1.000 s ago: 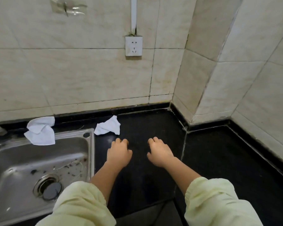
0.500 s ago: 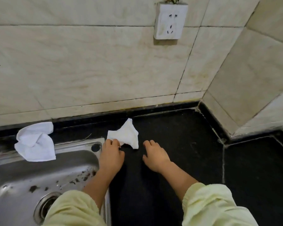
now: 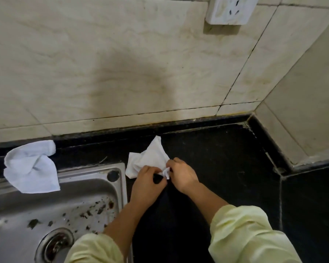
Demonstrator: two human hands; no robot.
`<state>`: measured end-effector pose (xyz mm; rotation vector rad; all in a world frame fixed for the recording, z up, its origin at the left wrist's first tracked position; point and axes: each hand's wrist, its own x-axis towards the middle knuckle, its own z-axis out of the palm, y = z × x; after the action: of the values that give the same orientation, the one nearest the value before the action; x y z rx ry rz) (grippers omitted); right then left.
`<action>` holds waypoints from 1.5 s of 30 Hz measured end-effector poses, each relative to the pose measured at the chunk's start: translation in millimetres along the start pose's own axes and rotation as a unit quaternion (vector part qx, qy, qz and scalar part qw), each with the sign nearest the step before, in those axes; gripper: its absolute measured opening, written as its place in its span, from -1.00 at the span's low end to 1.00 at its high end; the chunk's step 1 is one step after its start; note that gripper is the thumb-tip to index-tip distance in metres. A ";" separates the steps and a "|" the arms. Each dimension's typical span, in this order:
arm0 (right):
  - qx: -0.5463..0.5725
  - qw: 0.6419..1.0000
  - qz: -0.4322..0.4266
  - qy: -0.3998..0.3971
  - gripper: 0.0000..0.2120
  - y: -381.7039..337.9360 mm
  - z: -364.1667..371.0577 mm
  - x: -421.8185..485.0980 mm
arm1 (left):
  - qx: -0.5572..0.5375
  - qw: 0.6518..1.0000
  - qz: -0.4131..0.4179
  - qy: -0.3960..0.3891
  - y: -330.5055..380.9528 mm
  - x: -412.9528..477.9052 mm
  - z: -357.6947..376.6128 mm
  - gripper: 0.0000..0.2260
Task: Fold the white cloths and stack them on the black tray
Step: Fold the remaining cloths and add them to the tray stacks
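Your left hand (image 3: 147,184) and right hand (image 3: 182,174) both pinch near corner of crumpled cloth (image 3: 150,160) on black counter (image 3: 217,158); second cloth (image 3: 30,168) unfolded on sink rim (image 3: 95,170); nothing folded yet; tray not in view.

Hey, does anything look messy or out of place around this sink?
Yes. Dark debris flecks litter the sink basin, and a crumpled white cloth hangs over its back rim. No black tray is in view.

Sink (image 3: 87,173) left, counter (image 3: 217,158) right; right cloth (image 3: 150,158) on counter, just beside sink's back corner; left cloth (image 3: 30,168) over sink's back rim, probably partly on counter.
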<state>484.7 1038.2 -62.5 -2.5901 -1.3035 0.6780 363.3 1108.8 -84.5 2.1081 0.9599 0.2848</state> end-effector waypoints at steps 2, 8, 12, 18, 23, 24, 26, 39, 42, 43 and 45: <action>0.029 0.999 0.000 0.015 -0.86 2.5 -1.3 1.7 | 0.001 1.000 0.005 0.011 1.0 3.8 1.0 -0.83; 0.083 0.995 -0.042 0.025 -0.84 11.4 -8.5 -5.5 | -0.083 0.996 0.001 0.029 9.7 1.3 -11.6 -0.96; 0.068 0.996 -0.051 0.006 -0.73 15.9 -15.5 -15.9 | -0.166 0.986 0.003 0.021 34.5 -7.0 -33.8 -0.92; 0.069 0.996 -0.031 0.044 -0.88 21.1 -34.9 -44.1 | -0.271 0.962 0.039 0.007 74.4 -16.2 -53.2 -0.87; 0.076 0.995 -0.009 0.067 -0.91 42.5 -58.1 -75.7 | -0.322 0.943 0.069 0.043 104.7 -28.7 -53.4 -0.85; 0.089 0.993 0.001 0.075 -0.92 47.7 -65.1 -84.2 | -0.326 0.941 0.070 0.050 111.1 -31.7 -52.4 -0.85; 0.140 0.986 0.020 0.085 -0.88 57.0 -82.9 -103.6 | -0.336 0.937 0.065 0.068 125.2 -38.6 -51.5 -0.82; 0.382 0.922 0.052 0.044 -0.88 125.0 -175.5 -215.1 | -0.347 0.932 0.035 0.096 189.9 -65.4 -19.3 -0.85; 0.384 0.914 0.087 0.099 -0.86 151.0 -177.5 -226.5 | -0.321 0.943 0.045 0.076 201.1 -64.7 -5.8 -0.87; 0.393 0.906 0.098 0.120 -0.85 159.0 -177.7 -230.2 | -0.313 0.946 0.050 0.065 204.1 -63.9 -0.7 -0.88; 0.405 0.895 0.111 0.151 -0.84 172.5 -178.5 -236.4 | -0.303 0.950 0.049 0.049 208.4 -61.5 7.1 -0.91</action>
<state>569.7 756.1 112.7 -2.0280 -0.4671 0.6331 437.0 976.4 71.2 1.5840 0.7037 0.6522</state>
